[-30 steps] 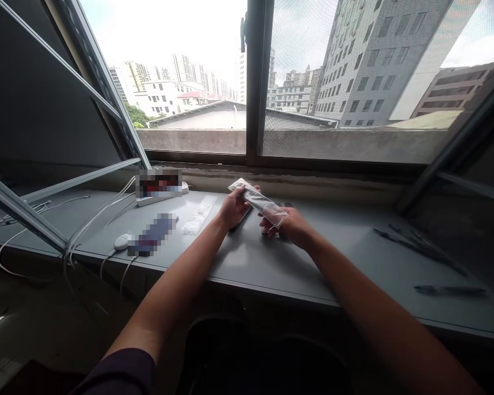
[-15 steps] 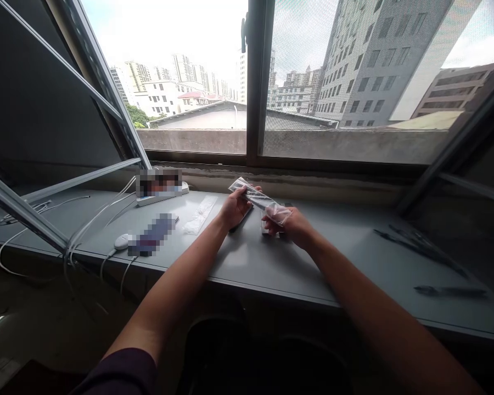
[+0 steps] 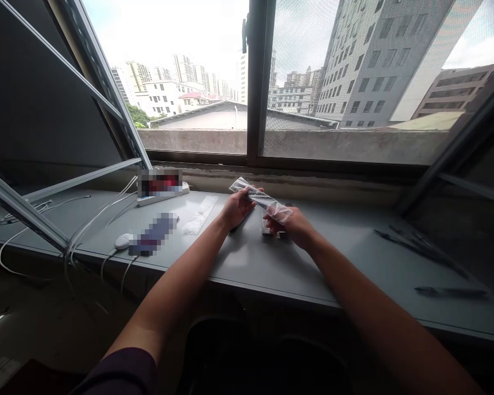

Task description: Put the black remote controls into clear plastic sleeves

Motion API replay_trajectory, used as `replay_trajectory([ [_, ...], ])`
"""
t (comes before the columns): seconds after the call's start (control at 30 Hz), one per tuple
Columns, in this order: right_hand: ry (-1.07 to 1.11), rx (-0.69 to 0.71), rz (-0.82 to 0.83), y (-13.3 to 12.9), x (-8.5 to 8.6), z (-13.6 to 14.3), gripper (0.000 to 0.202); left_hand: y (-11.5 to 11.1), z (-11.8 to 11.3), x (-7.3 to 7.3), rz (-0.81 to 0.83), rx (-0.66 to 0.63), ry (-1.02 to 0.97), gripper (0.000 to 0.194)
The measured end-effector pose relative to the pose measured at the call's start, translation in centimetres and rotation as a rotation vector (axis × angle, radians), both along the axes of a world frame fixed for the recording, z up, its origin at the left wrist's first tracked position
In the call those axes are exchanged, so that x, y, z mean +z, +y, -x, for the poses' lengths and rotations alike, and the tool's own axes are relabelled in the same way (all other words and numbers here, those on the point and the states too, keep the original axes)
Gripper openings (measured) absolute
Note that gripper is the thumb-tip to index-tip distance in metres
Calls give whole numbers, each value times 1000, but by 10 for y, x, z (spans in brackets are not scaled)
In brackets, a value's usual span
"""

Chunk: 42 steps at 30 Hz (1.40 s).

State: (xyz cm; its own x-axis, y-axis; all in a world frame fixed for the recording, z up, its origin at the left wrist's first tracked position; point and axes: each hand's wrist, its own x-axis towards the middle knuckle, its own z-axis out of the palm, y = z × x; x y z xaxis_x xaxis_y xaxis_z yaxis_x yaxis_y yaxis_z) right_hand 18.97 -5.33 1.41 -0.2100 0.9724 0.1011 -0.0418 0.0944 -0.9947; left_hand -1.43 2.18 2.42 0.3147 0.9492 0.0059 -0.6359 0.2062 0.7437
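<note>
A long, narrow clear plastic bag [image 3: 262, 199] is stretched between my two hands above the table. My left hand [image 3: 235, 209] is closed on its far left end, thumb on top. At the near right end, my right hand [image 3: 293, 225] grips the bag, and its fingers show through the plastic. Whether anything is inside the bag I cannot make out. Beneath my left hand lies a dark, slim object [image 3: 241, 220], mostly covered. Under my right hand sits a small object with a pale edge [image 3: 265, 228], largely hidden by the fingers.
Another clear plastic bag [image 3: 199, 216] lies flat on the grey table [image 3: 255, 269]. Left of it are a blurred-out phone-like item [image 3: 153, 236], a white round charger [image 3: 123, 241] and a power strip [image 3: 164, 193] with cables. Dark pen-like tools [image 3: 448, 292] rest at the right.
My left hand's fingers have shifted slightly and spread a little under the bag. The bag and my right hand stay in nearly the same place.
</note>
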Motion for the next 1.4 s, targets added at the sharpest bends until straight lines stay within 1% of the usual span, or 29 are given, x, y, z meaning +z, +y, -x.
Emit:
replay_trajectory([
  [0.17, 8, 3, 20, 1, -1, 0, 61, 1, -1, -1, 1, 30, -23, 28],
  [0.33, 42, -12, 17, 3, -2, -1, 48, 3, 0, -1, 7, 67, -42, 25],
  [0.43, 47, 16, 6, 5, -4, -1, 44, 5, 1, -3, 3, 63, -38, 27],
  [0.63, 17, 24, 3, 2, -2, 1, 46, 8, 1, -9, -44, -7, -7, 33],
  [0.83, -2, 58, -12, -4, 4, 2, 50, -3, -2, -4, -77, -56, 29, 34],
  [0.93, 9, 67, -6, -3, 2, 3, 51, -7, -4, -3, -102, -69, 41, 30],
  [1.03, 20, 97, 11, 0, -1, 3, 50, -7, -4, -4, -100, -83, 51, 26],
  [1.2, -13, 123, -4, 0, -4, 2, 48, -5, -4, -6, -113, -126, 45, 30],
  [1.4, -18, 102, 4, -2, -4, 2, 54, -6, -2, -5, -125, -113, 72, 30],
])
